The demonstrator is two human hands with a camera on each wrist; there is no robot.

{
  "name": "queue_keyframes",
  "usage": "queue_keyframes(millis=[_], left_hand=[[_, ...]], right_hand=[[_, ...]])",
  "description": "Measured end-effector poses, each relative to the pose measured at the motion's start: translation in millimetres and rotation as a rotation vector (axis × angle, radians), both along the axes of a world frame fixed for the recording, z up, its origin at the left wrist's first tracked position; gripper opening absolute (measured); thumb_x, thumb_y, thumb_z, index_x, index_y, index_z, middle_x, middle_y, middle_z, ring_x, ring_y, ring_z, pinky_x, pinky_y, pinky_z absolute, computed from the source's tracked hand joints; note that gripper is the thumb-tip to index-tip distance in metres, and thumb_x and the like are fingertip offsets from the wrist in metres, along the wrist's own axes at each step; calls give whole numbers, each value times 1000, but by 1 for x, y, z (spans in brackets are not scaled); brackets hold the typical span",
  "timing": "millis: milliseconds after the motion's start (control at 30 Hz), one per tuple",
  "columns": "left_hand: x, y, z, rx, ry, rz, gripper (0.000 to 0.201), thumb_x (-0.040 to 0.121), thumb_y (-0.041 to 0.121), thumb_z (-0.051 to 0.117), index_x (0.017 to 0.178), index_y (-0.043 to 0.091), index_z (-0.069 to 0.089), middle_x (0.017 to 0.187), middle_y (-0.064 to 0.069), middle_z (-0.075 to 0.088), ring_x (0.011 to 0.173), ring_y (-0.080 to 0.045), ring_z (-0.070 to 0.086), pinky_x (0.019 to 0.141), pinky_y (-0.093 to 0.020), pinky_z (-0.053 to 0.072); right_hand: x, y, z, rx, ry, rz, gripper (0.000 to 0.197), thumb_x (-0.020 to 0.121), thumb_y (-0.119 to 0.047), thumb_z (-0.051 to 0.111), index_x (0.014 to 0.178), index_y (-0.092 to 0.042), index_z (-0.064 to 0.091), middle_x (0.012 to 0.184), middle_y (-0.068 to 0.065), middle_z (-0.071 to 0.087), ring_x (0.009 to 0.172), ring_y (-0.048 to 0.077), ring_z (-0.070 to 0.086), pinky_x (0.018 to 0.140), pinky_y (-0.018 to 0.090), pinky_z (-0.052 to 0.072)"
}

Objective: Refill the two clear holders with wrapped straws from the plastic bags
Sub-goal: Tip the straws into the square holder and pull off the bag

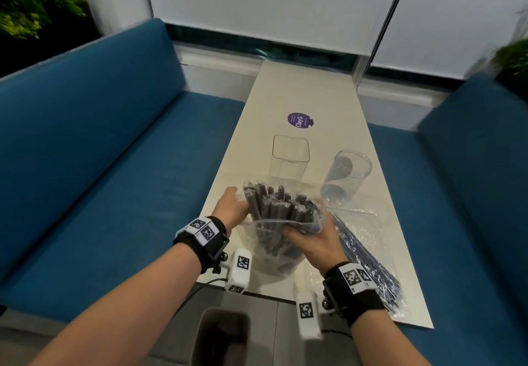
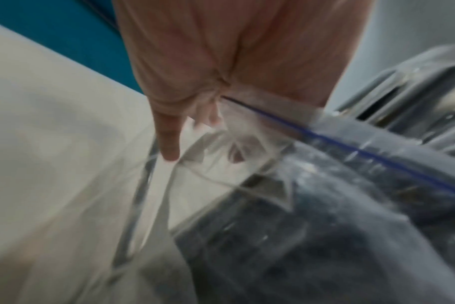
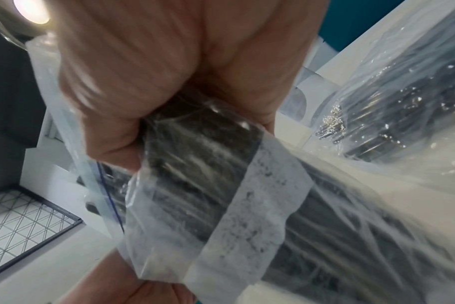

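Observation:
A clear zip bag (image 1: 274, 240) full of thick dark wrapped straws (image 1: 281, 204) stands near the table's front edge, straw ends sticking out of its open mouth. My left hand (image 1: 231, 208) pinches the bag's left rim (image 2: 247, 107) between thumb and fingers. My right hand (image 1: 311, 237) grips the right side of the bag and the straw bundle (image 3: 195, 164) through the plastic. Beyond the bag stand a square clear holder (image 1: 290, 157) and a round clear holder (image 1: 347, 175); I see no straws in either. A second bag of thin straws (image 1: 368, 263) lies flat at the right.
The narrow white table (image 1: 303, 94) runs away from me between two blue benches (image 1: 100, 165). A purple round sticker (image 1: 299, 120) lies on it past the holders. A grey bin (image 1: 220, 337) stands on the floor under my arms.

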State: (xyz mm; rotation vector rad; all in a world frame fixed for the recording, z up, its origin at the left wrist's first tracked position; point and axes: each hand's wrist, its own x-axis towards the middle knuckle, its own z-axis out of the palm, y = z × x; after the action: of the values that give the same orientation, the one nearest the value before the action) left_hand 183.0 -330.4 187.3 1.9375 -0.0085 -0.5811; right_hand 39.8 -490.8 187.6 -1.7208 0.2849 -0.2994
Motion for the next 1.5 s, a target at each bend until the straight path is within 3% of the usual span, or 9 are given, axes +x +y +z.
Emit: queue_keyframes(millis=[100, 233, 433, 667, 800, 900, 1100, 1300, 1500], left_hand=[[1, -5, 11, -2, -103, 8, 41, 72, 37, 41, 79, 5, 65, 82, -9, 66, 86, -31, 60, 79, -41, 51], [6, -1, -3, 130, -14, -56, 66, 65, 47, 77, 118, 17, 54, 119, -9, 58, 106, -30, 63, 88, -39, 53], [10, -7, -18, 39, -36, 34, 84, 77, 12, 85, 144, 19, 35, 132, -13, 56, 116, -30, 60, 101, -47, 54], [-7, 1, 12, 228, -424, -142, 19, 92, 17, 65, 110, 19, 66, 95, -7, 73, 77, -24, 62, 69, -27, 48], [-7, 7, 25, 231, -494, -161, 14, 97, 7, 49, 87, 6, 59, 79, -15, 65, 72, -36, 60, 65, -36, 48], [-2, 8, 30, 155, -505, -117, 16, 87, -7, 49, 75, -9, 59, 69, -19, 52, 66, -27, 47, 63, -37, 41], [-11, 3, 42, 353, -481, -387, 67, 82, 10, 75, 144, 17, 50, 116, -3, 42, 110, -26, 53, 84, -28, 41], [-22, 4, 48, 300, -716, -272, 24, 90, 26, 73, 102, 15, 56, 93, -8, 62, 82, -40, 63, 72, -39, 52], [-3, 4, 45, 340, -572, -116, 7, 88, 8, 64, 86, 3, 68, 84, -18, 72, 74, -28, 61, 61, -30, 49]], right_hand=[[2, -4, 0, 22, 15, -17, 56, 78, -9, 86, 124, -13, 55, 111, 3, 76, 105, 13, 75, 84, 28, 62], [5, -13, -4, 81, 11, -85, 45, 86, 9, 76, 124, -7, 58, 105, 9, 77, 96, 17, 78, 85, 38, 65], [9, -11, -6, 75, 46, -71, 49, 84, -3, 83, 126, -16, 59, 106, 11, 79, 99, 28, 78, 94, 53, 62], [12, -6, -1, 153, 108, -123, 118, 62, -49, 96, 156, -15, 34, 129, 13, 72, 117, 29, 72, 102, 56, 57], [10, -4, 3, 124, 104, -115, 69, 84, -13, 85, 140, -31, 47, 123, 8, 72, 115, 27, 71, 102, 47, 58], [11, 3, 8, 201, 90, -151, 90, 80, -24, 88, 153, -27, 36, 137, 10, 65, 125, 26, 65, 108, 49, 53], [9, 9, 10, 122, 43, -176, 85, 66, -40, 88, 139, -20, 50, 124, 7, 74, 117, 26, 72, 103, 54, 57], [7, 8, 11, 3, 40, -90, 49, 86, 2, 76, 114, -32, 54, 111, -2, 74, 100, 6, 74, 90, 31, 62], [6, 8, 8, 37, -2, -138, 48, 87, 3, 74, 117, -29, 55, 109, -3, 74, 98, 3, 74, 94, 36, 60]])
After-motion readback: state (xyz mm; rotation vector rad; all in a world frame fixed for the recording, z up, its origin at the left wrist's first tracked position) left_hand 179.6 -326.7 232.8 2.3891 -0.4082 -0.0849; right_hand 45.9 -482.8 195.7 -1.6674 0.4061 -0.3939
